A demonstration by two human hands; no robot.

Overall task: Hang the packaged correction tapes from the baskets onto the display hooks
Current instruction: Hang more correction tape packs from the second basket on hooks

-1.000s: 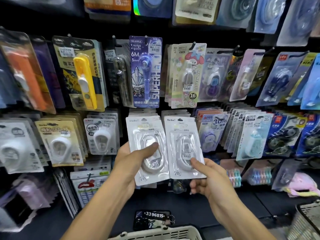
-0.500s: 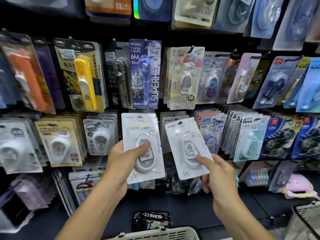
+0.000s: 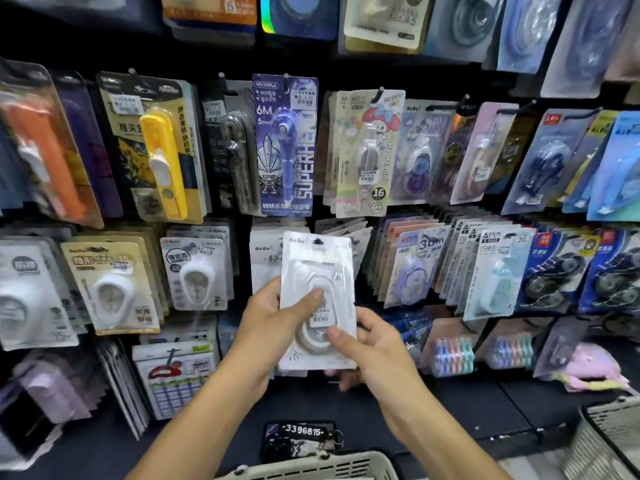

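Both hands hold white correction tape packs, stacked one over the other in front of the display wall. My left hand grips the stack from the left, thumb on the blister. My right hand pinches its lower right part, thumb on the front. The front pack's hang hole is at its top. Behind the stack hangs a row of matching white packs on a hook. A cream basket shows at the bottom edge, and a second basket at the lower right.
Hooks all around carry other packaged correction tapes: a purple SUPERHERO card, a My Melody card, a yellow one. A dark shelf runs below, with a key tag lying on it.
The two packs were held side by side, one in each hand. My right hand brought its pack leftward over the left one, and now both hands hold them as one stack.
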